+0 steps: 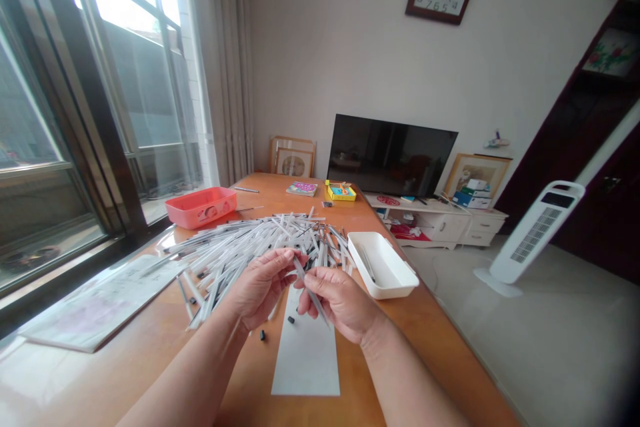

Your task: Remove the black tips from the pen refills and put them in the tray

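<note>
My left hand (267,283) is closed in a pinch on the upper end of a slim, translucent grey-white pen (299,269). My right hand (341,299) grips the same pen lower down, and its other end slants down past my fingers. Beneath both hands lies a white paper strip (306,367). One small black cap (291,320) rests on the paper, and another black cap (263,335) sits on the wood to its left. Just beyond my hands spreads a large pile of slim white and grey pen tubes (235,253), some with dark ends.
Right of the pile stands a white tray (407,280) with a few thin dark sticks inside. A red plastic basket (200,208) is at the back left, near a flat printed sheet (100,307). Farther back are a yellow box (341,193) and a booklet (301,188). The wooden table's (450,340) edge runs along the right.
</note>
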Motion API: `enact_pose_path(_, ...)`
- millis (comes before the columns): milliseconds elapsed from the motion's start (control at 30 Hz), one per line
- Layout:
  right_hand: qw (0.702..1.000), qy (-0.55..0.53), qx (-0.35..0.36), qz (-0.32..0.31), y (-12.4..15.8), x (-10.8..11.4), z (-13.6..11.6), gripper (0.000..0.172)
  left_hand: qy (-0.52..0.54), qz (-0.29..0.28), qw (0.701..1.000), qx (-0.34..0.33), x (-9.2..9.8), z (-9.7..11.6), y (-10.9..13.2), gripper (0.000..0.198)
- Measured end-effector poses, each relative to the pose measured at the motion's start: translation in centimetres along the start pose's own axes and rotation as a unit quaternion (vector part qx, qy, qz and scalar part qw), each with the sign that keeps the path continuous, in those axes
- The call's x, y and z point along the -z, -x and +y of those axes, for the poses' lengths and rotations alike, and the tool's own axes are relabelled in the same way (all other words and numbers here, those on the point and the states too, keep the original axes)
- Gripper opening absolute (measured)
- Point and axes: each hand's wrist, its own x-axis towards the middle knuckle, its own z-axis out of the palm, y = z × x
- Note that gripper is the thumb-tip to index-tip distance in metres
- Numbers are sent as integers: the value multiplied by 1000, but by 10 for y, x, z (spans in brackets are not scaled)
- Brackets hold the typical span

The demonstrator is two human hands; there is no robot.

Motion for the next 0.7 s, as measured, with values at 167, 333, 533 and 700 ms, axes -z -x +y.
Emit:
enact_pose_path(167,1000,13,4,12,-1,0,0,30,-10,20,1000,-2,3,-4,-4,19)
enact_pose_path(333,999,-40,1,-17,1,-1,-2,30,20,-16,1000,-3,2,0,-1,14)
enact_pose_path(533,996,-75,-18,-34,3,-3,-5,31,22,-58,998,7,0,3,3,14)
enact_pose_path(700,1000,-10,-8,3,2,-1,-5,32,-32,-33,999,-10,0,0,0,15)
